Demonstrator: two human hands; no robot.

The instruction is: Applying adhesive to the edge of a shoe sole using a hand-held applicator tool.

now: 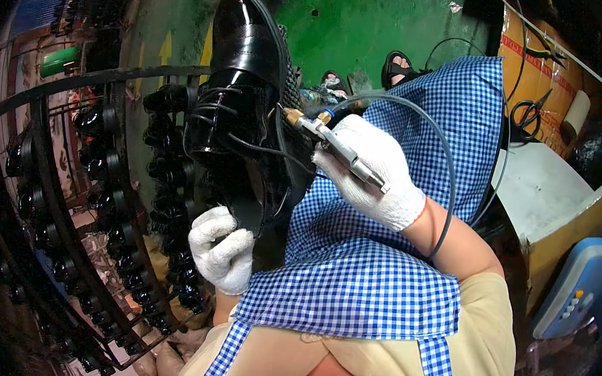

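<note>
A glossy black lace-up dress shoe (250,56) is held up left of the centre, its toe pointing away from me and its textured sole edge turned to the right. At the heel end, my left hand (222,249), in a white knit glove, curls its fingers on the rim of the shoe's opening. My right hand (375,168), gloved the same way, is closed around a small silver spray gun (340,147). Its brass nozzle is close beside the shoe's right side; contact cannot be made out. A thin grey hose (442,133) loops from the gun over my right forearm.
A curved dark metal rack (41,101) with several rows of black shoes fills the left side. At right are a brown carton (554,82) bearing scissors (529,117) and yellow-handled pliers (544,52), a white-topped box (544,186) and a blue-and-white appliance (581,287). A blue checked apron (349,287) covers my lap.
</note>
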